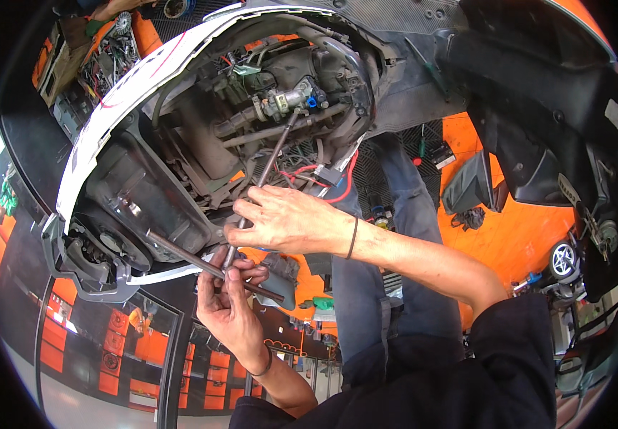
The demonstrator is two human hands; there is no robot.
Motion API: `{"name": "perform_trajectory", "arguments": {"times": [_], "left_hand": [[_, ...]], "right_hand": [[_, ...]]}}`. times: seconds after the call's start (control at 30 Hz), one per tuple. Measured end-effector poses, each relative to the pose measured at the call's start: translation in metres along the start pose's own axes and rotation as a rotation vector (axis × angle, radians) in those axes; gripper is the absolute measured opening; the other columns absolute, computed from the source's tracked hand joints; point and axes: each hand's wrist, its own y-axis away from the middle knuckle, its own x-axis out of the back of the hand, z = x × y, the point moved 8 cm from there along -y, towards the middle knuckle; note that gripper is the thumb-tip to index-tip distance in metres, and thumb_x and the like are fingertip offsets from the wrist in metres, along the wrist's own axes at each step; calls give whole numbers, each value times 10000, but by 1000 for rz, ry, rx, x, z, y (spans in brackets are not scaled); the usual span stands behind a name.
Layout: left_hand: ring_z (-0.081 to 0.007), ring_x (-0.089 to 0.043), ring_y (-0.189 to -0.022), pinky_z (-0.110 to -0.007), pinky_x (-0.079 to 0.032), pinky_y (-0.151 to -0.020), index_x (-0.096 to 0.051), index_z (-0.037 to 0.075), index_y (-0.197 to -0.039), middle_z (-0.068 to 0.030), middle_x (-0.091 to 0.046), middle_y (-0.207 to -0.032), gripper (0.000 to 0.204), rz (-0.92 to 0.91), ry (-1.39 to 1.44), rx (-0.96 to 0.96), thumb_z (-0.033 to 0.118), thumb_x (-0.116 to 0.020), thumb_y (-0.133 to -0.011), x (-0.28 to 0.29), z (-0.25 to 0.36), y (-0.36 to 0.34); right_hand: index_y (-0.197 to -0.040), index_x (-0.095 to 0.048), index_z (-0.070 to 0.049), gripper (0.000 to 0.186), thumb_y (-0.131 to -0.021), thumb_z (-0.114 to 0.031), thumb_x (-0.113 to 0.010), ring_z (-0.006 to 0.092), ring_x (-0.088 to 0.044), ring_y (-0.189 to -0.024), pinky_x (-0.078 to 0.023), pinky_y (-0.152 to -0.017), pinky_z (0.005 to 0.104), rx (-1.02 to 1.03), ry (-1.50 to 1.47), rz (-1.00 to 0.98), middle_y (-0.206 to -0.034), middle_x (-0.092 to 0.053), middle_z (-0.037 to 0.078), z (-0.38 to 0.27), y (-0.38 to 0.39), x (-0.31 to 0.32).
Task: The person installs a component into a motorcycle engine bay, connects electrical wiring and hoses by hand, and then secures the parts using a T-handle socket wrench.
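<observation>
Your left hand (235, 314) grips the T-handle wrench (274, 161) at its crossbar, your right hand (287, 222) its shaft, beneath the scooter's white panel (125, 96).

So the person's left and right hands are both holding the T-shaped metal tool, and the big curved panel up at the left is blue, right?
Not quite: the big curved panel is white, not blue, as the head view shows. The left hand and right hand are indeed both holding the T-shaped metal tool.
</observation>
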Motion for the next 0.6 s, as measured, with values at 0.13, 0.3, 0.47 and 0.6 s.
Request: {"name": "perform_trajectory", "arguments": {"times": [0.13, 0.3, 0.47, 0.6], "left_hand": [[-205, -716, -792, -310, -620, -730, -504, -120, -1309, -163, -676, -965, 324, 11, 31, -2, 35, -532, -1027, 0, -3, 1], [-214, -719, -789, -306, -627, -727, -502, -111, -1308, -165, -672, -972, 316, 62, 120, 38, 49, -516, -1037, 3, -14, 3], [-219, -719, -807, -313, -636, -729, -471, -96, -1331, -175, -661, -995, 335, 117, 334, 44, 92, -493, -1054, 2, -41, 15], [-185, -698, -848, -328, -612, -774, -465, -63, -1337, -132, -648, -1029, 369, 110, 310, 39, 176, -513, -1061, 4, -63, 23]], "right_hand": [[-1052, -599, -127, 188, -869, -170, -586, 267, -625, -943, -563, -806, 387, 12, -2, 13, -1013, -575, 119, -1, 1, -1], [-1078, -588, -144, 212, -870, -187, -582, 234, -590, -936, -541, -767, 362, 17, 49, 32, -1011, -550, 84, -2, 1, -6], [-1047, -601, -143, 192, -860, -186, -593, 248, -587, -939, -536, -778, 356, -34, 7, -19, -1009, -550, 87, -6, 6, -19], [-1019, -619, -136, 183, -850, -205, -608, 256, -581, -964, -529, -797, 351, -56, 21, -39, -1014, -551, 95, -8, 12, -30]]}}
